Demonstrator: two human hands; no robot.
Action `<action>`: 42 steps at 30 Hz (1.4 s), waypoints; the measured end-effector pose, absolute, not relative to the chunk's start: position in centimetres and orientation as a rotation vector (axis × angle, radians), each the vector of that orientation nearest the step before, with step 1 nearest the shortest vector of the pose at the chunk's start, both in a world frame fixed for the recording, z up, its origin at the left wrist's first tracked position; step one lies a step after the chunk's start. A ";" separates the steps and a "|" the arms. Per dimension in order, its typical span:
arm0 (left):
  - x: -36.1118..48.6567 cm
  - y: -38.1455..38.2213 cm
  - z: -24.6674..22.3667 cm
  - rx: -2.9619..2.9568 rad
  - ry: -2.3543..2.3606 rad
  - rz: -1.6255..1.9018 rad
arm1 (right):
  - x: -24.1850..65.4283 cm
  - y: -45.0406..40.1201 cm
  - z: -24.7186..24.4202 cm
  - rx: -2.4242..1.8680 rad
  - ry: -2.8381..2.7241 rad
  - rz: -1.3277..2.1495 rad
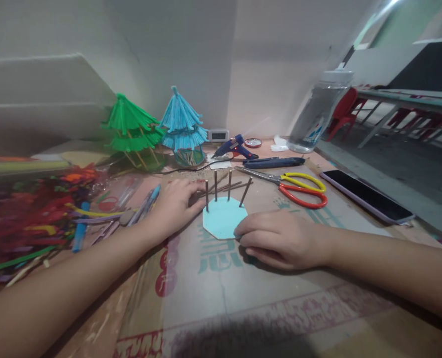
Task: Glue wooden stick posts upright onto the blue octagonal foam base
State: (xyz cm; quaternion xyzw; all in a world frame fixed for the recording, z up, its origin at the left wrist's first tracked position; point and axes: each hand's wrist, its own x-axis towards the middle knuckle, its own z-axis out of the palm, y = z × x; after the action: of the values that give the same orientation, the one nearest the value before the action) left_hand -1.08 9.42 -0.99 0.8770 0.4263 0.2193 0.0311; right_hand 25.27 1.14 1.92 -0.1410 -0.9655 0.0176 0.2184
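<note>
A light blue eight-sided board (224,219) lies flat on the printed cardboard (280,303), with several thin brown sticks (230,185) standing along its back and sides; the right one leans outward. My left hand (178,206) is closed at the board's left edge, its fingertips curled near loose brown sticks (233,187); what they hold, if anything, is hidden. On the board's lower right edge rest the bent fingers of my right hand (280,238), pressed together, and I cannot make out anything in them.
Behind are green (131,124) and blue (182,124) tiered models, a glue gun (236,148), a dark cutter (273,162) and a bottle (314,114). Scissors (303,189) and a phone (368,196) lie right. Pens (146,204) and colourful craft pieces (30,214) fill the left.
</note>
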 end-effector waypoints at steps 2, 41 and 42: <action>-1.1 9.5 -1.0 2.703 1.296 0.658 | 25.2 1.0 1.9 -0.355 -2.691 0.026; -2.7 9.1 0.5 2.452 1.150 0.399 | 27.5 5.2 0.1 -1.215 -2.396 0.325; -2.7 9.1 0.5 2.458 1.156 0.391 | 27.4 5.2 0.1 -1.216 -2.388 0.337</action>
State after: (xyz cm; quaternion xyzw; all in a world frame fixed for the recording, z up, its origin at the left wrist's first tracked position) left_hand -2.70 9.12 0.49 0.8780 0.4130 0.1397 0.1974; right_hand 27.44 5.18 0.10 -0.4394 -0.8627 0.1217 0.2187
